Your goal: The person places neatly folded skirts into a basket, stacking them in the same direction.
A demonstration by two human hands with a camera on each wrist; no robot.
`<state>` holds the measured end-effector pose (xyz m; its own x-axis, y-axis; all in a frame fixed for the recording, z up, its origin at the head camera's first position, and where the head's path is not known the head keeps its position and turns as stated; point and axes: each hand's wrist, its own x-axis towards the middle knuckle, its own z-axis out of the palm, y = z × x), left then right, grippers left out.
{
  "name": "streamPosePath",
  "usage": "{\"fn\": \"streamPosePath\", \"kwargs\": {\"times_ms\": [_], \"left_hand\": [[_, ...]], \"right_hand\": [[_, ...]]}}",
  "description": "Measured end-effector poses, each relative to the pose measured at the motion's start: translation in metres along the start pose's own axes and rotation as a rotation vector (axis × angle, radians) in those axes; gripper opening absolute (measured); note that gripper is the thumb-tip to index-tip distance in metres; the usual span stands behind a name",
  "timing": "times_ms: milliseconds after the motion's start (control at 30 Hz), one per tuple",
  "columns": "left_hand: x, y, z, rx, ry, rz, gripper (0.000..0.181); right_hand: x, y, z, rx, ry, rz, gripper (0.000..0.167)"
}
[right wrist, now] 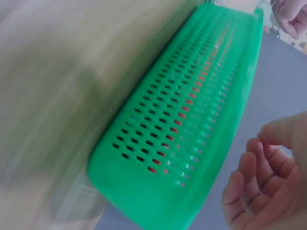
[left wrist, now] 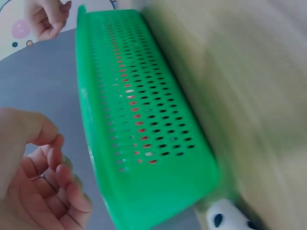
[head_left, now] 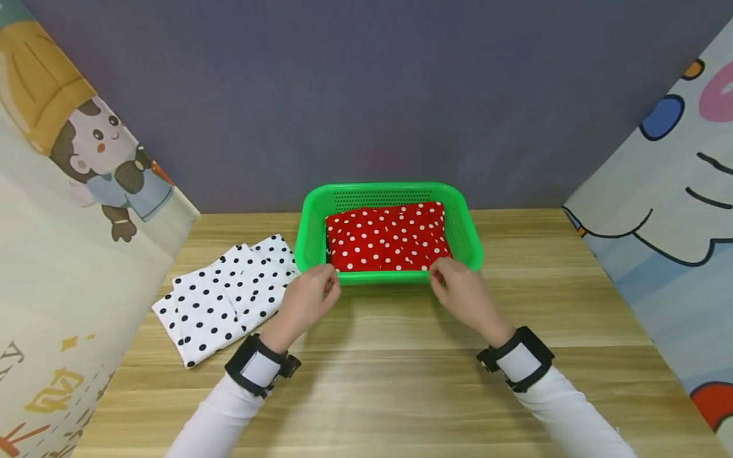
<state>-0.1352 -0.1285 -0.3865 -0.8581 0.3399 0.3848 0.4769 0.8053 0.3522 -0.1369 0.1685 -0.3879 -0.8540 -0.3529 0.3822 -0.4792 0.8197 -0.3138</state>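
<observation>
A green perforated plastic basket (head_left: 389, 278) stands on the table against the dark back panel. Inside it lies a folded red cloth with white dots (head_left: 386, 238), and a sliver of something dark shows at the cloth's left edge. Over the basket's front left corner hovers my left hand (head_left: 309, 296), fingers loosely curled and holding nothing. My right hand (head_left: 462, 296) is likewise bent and without anything in it, at the front right corner. Both wrist views show a gap between each hand and the basket wall (left wrist: 144, 120). Left of the basket lies a folded white cloth with black dots (head_left: 229, 296).
The wooden table (head_left: 395, 381) stretches in front of the basket and to its right. A dark panel (head_left: 378, 102) rises at the back. Printed cartoon panels border the left (head_left: 86, 267) and right (head_left: 658, 210) sides.
</observation>
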Motion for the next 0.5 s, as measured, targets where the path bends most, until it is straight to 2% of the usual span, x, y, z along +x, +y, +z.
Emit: {"fn": "streamPosePath", "kwargs": {"times_ms": [133, 333, 433, 500], "left_hand": [[-0.012, -0.003, 0.001, 0.03, 0.012, -0.009, 0.009], [-0.026, -0.012, 0.002, 0.092, -0.011, -0.021, 0.012], [-0.031, -0.021, 0.003, 0.137, 0.012, -0.005, 0.011], [-0.034, -0.029, 0.004, 0.183, 0.05, 0.022, 0.01]], "right_hand": [[-0.011, -0.006, 0.004, -0.011, 0.007, -0.017, 0.007], [-0.025, -0.008, 0.012, -0.01, -0.008, -0.058, 0.008], [-0.029, -0.006, 0.017, -0.017, -0.003, -0.079, 0.01], [-0.03, -0.006, 0.02, -0.027, -0.001, -0.089, 0.011]]}}
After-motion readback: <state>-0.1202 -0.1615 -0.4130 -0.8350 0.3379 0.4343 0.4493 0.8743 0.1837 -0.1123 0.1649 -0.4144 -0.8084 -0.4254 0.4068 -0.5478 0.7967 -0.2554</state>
